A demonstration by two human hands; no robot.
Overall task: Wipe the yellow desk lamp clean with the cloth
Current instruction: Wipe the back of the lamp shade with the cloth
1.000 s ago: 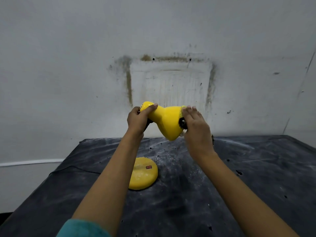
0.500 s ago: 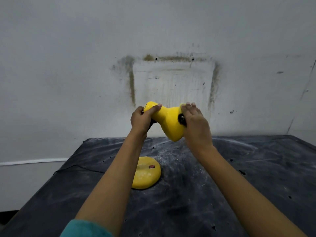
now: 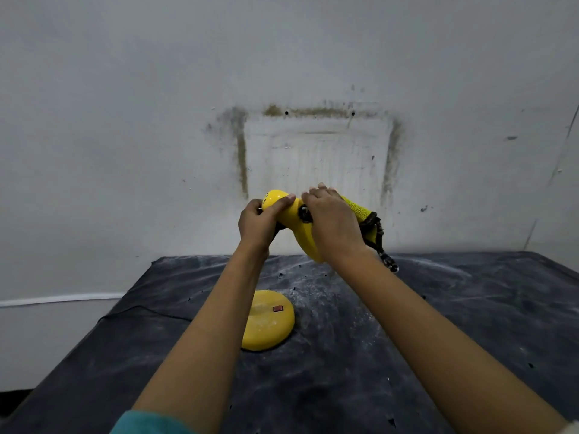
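Both forearms are seen bare; a teal sleeve (image 3: 147,422) is worn on the left upper arm.

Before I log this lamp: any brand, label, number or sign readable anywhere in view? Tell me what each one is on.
None readable.
Lamp base: a small red switch, no marking legible on it.
Lamp head, cloth, table, wall: no text, only stains and dust.

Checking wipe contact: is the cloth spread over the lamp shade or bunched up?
Spread. The yellow cloth drapes over the lamp shade under the right hand, its dark edge hanging free.
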